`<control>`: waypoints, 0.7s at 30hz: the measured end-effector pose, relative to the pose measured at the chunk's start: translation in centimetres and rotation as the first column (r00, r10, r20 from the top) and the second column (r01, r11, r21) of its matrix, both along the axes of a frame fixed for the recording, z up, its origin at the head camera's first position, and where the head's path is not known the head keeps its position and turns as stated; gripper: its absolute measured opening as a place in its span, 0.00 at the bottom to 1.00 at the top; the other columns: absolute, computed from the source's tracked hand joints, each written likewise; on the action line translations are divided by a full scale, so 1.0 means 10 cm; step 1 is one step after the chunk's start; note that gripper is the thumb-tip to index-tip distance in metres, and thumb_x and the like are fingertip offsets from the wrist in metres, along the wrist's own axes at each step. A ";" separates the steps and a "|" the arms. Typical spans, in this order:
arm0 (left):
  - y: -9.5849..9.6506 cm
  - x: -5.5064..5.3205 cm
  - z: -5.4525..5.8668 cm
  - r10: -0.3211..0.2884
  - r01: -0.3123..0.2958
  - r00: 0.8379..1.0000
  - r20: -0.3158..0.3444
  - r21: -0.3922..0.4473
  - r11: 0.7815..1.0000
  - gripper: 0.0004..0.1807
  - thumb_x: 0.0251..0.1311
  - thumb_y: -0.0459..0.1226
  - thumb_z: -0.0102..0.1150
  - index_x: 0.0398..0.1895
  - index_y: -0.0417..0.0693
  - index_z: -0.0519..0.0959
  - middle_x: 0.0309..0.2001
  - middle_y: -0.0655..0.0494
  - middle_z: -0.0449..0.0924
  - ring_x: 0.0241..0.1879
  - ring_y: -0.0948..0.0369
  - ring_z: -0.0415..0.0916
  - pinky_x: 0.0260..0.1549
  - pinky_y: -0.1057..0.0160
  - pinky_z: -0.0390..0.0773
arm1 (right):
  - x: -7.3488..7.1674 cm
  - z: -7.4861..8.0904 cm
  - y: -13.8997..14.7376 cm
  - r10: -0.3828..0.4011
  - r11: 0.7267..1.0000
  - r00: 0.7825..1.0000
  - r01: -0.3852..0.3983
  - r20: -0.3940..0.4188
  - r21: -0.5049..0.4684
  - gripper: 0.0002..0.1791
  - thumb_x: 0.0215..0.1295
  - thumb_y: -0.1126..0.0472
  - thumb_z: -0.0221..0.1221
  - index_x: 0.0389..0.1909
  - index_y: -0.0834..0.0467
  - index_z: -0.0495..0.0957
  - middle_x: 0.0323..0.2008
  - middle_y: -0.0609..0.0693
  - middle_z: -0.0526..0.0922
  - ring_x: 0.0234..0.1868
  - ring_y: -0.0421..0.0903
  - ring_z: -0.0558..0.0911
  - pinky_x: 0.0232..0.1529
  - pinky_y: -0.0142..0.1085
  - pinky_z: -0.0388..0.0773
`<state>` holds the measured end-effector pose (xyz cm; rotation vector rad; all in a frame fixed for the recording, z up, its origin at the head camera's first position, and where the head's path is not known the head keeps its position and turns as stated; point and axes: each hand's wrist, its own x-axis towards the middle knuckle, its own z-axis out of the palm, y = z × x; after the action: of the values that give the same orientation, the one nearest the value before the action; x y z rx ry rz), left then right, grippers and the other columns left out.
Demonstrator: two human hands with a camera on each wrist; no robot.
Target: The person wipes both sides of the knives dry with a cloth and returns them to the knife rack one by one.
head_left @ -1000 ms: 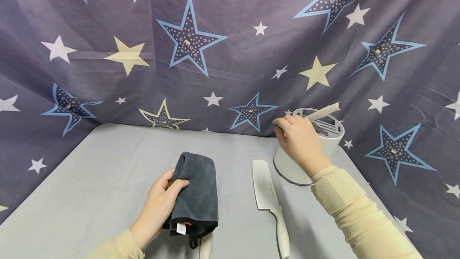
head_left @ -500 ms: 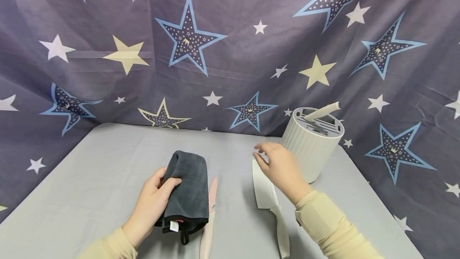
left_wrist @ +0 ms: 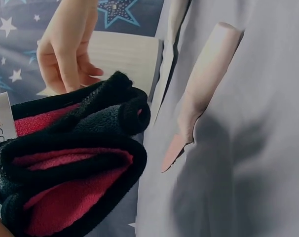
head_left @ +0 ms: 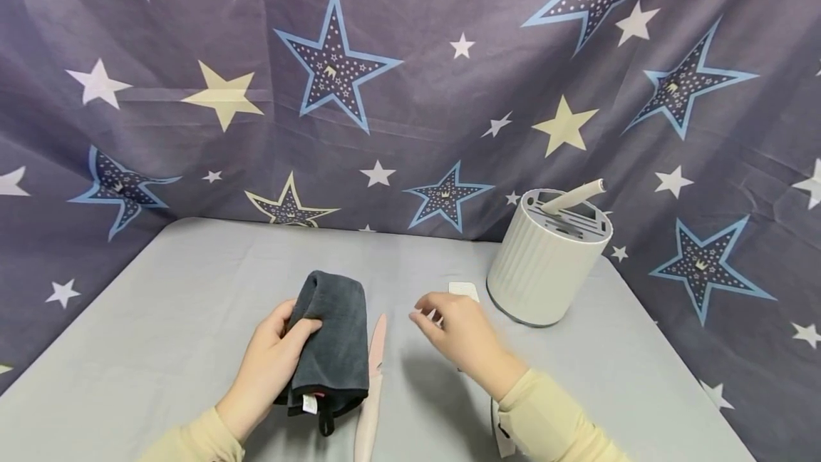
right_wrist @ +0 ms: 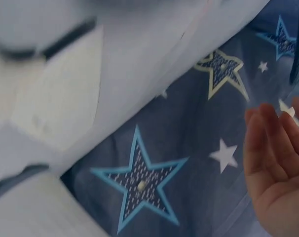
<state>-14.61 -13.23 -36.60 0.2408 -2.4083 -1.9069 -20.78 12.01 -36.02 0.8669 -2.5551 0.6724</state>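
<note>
My left hand [head_left: 266,362] holds a folded dark grey towel [head_left: 336,337], thumb on top. Black edging, a white tag and a red inner side show on the towel [left_wrist: 75,173] in the left wrist view. Just right of it a paring-size knife [head_left: 368,412] with a pink blade and pale handle lies on the table. My right hand [head_left: 465,337] hovers with bent fingers and nothing in them. Beneath it lies a cleaver [head_left: 464,291], mostly hidden by hand and sleeve; its pale blade [right_wrist: 65,94] shows blurred in the right wrist view.
A white ribbed knife block [head_left: 545,269] stands at the back right, one pale knife handle [head_left: 574,196] sticking out of its slotted top. Behind the grey-covered table [head_left: 160,319] hangs a star-patterned curtain [head_left: 398,91].
My right hand has moved from the knife block leftward and toward me, over the cleaver. The left hand has shifted slightly left with the towel, uncovering the pink-bladed knife.
</note>
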 end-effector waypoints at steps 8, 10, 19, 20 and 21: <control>-0.01 0.00 -0.05 -0.001 0.001 1.000 0.002 -0.005 1.000 0.20 0.70 0.39 0.51 0.63 0.46 0.73 0.45 0.46 0.82 0.36 0.63 0.79 0.35 0.65 0.80 | 0.16 -0.22 -0.19 0.085 0.995 0.962 -0.096 0.259 0.029 0.07 0.64 0.57 0.63 0.29 0.55 0.84 0.25 0.43 0.84 0.23 0.29 0.73 0.26 0.23 0.72; -0.02 0.01 -0.06 -0.003 0.003 1.000 0.005 -0.004 1.000 0.20 0.70 0.39 0.51 0.63 0.46 0.73 0.46 0.46 0.82 0.37 0.63 0.79 0.35 0.65 0.80 | 0.18 -0.27 -0.22 0.093 0.993 0.948 -0.109 0.305 0.034 0.07 0.64 0.56 0.63 0.30 0.55 0.84 0.25 0.42 0.84 0.22 0.27 0.73 0.26 0.22 0.72; -0.02 0.02 -0.07 -0.002 0.002 1.000 0.004 0.000 1.000 0.21 0.70 0.39 0.51 0.64 0.46 0.73 0.47 0.44 0.82 0.37 0.62 0.79 0.35 0.64 0.81 | 0.25 -0.43 -0.35 0.066 0.984 0.950 -0.112 0.304 0.139 0.08 0.60 0.54 0.66 0.27 0.54 0.86 0.23 0.40 0.85 0.24 0.28 0.75 0.27 0.21 0.70; -0.01 0.02 -0.07 -0.001 0.001 1.000 0.005 0.002 1.000 0.21 0.70 0.39 0.51 0.64 0.46 0.73 0.47 0.44 0.82 0.37 0.62 0.79 0.35 0.64 0.81 | 0.26 -0.45 -0.36 0.062 0.982 0.950 -0.114 0.305 0.154 0.09 0.60 0.53 0.67 0.26 0.53 0.85 0.22 0.40 0.85 0.24 0.28 0.74 0.27 0.21 0.70; -0.01 0.02 -0.07 -0.001 0.000 1.000 0.005 0.004 1.000 0.21 0.70 0.39 0.51 0.64 0.46 0.73 0.47 0.44 0.82 0.37 0.62 0.79 0.35 0.64 0.81 | 0.26 -0.46 -0.37 0.058 0.979 0.951 -0.113 0.302 0.169 0.09 0.59 0.53 0.67 0.24 0.53 0.85 0.22 0.39 0.85 0.23 0.28 0.74 0.26 0.21 0.69</control>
<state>-14.41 -13.36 -37.35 0.2452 -2.4083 -1.9133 -18.15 8.27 -40.65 1.0102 -2.9001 0.6393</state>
